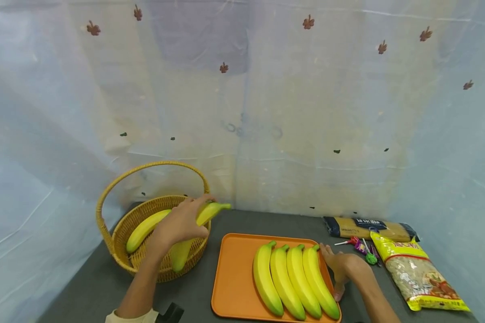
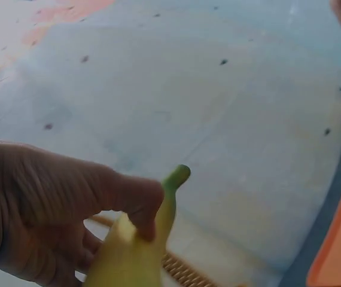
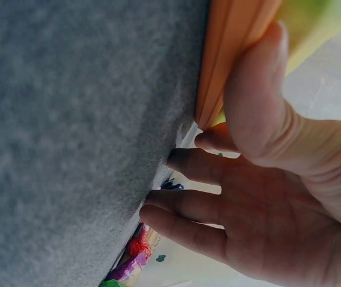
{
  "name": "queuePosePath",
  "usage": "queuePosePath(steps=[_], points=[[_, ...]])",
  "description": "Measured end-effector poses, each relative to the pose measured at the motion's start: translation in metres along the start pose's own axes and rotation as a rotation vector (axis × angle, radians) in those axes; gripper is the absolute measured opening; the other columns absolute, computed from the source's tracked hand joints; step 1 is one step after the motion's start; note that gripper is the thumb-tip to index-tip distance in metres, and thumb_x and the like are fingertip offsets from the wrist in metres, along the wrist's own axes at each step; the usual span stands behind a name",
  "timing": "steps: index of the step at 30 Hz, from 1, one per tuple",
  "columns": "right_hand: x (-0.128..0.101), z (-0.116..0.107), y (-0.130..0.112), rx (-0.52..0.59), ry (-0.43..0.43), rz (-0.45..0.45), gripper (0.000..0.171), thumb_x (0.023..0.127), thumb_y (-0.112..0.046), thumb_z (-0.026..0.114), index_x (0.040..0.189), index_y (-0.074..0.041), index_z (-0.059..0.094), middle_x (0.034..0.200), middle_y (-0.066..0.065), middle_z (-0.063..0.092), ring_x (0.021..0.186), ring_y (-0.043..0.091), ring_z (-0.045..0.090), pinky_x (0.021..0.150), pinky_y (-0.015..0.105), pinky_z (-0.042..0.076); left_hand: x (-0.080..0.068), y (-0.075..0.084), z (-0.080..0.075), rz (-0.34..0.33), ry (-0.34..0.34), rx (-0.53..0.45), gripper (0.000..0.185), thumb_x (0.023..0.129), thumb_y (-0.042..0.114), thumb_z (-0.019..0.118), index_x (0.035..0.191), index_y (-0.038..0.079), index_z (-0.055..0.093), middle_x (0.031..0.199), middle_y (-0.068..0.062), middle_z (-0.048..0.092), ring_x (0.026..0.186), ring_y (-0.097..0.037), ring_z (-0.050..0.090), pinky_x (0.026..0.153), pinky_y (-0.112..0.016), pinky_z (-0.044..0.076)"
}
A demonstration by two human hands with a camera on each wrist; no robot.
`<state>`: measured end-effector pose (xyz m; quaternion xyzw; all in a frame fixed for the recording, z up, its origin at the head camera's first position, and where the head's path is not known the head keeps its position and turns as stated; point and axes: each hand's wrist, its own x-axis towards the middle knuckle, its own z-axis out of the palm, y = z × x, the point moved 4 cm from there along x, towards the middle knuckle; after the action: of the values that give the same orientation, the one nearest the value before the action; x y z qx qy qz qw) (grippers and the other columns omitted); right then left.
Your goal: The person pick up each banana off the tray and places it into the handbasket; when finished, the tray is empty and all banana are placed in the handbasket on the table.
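We face a pale plastic sheet [image 1: 242, 112] hung as a backdrop on three sides, wrinkled, dotted with small reddish leaf shapes [image 1: 308, 22] and dark specks. Soft, even light falls through it. Below us lies a dark grey table [image 1: 85, 287].

Left arm reaches forward and left, forearm bare, pale sleeve at the elbow. Left hand [image 1: 182, 222] palm down, fingers and thumb curled in a grip. Right hand [image 1: 341, 264] low, fingers spread and fairly straight, fingertips [image 3: 158, 212] pressed down, thumb extended forward.
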<state>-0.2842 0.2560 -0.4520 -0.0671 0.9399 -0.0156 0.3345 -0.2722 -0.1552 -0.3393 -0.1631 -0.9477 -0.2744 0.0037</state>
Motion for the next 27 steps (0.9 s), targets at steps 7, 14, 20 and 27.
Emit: queuePosePath(steps=[7, 14, 20, 27], points=[[-0.001, -0.001, 0.001, -0.022, 0.007, -0.003, 0.127, 0.068, -0.026, 0.095, 0.165, -0.001, 0.016, 0.171, 0.027, 0.020, 0.152, 0.060, 0.027, 0.113, 0.074, 0.037, -0.008, -0.033, -0.021, -0.058, 0.063, 0.076, 0.075, 0.087, 0.009, 0.078, 0.154, 0.017, 0.047, 0.138, -0.029, 0.054, 0.096, -0.033, 0.060, 0.068, -0.040, 0.049], [-0.001, 0.000, 0.000, -0.003, 0.006, -0.010, 0.128, 0.068, -0.025, 0.095, 0.166, -0.003, 0.016, 0.171, 0.027, 0.020, 0.152, 0.060, 0.028, 0.113, 0.076, 0.035, -0.008, -0.073, -0.029, -0.064, 0.030, 0.031, 0.075, 0.089, 0.016, 0.081, 0.154, 0.009, 0.043, 0.150, -0.029, 0.052, 0.128, -0.050, 0.058, 0.089, -0.056, 0.056], [-0.001, -0.001, -0.001, -0.015, 0.012, -0.004, 0.128, 0.068, -0.025, 0.096, 0.166, -0.003, 0.017, 0.171, 0.026, 0.021, 0.152, 0.059, 0.029, 0.114, 0.075, 0.035, -0.002, -0.104, -0.023, -0.088, -0.017, 0.082, 0.065, 0.089, 0.016, 0.083, 0.145, 0.002, 0.053, 0.137, -0.030, 0.062, 0.123, -0.050, 0.061, 0.092, -0.059, 0.056], [0.000, 0.001, 0.000, -0.009, 0.006, 0.001, 0.127, 0.069, -0.024, 0.095, 0.166, -0.003, 0.016, 0.171, 0.026, 0.020, 0.152, 0.059, 0.028, 0.112, 0.075, 0.037, 0.007, -0.138, -0.001, -0.207, -0.088, 0.174, 0.042, 0.091, 0.010, 0.080, 0.127, -0.004, 0.063, 0.124, -0.028, 0.066, 0.112, -0.045, 0.065, 0.090, -0.053, 0.057]])
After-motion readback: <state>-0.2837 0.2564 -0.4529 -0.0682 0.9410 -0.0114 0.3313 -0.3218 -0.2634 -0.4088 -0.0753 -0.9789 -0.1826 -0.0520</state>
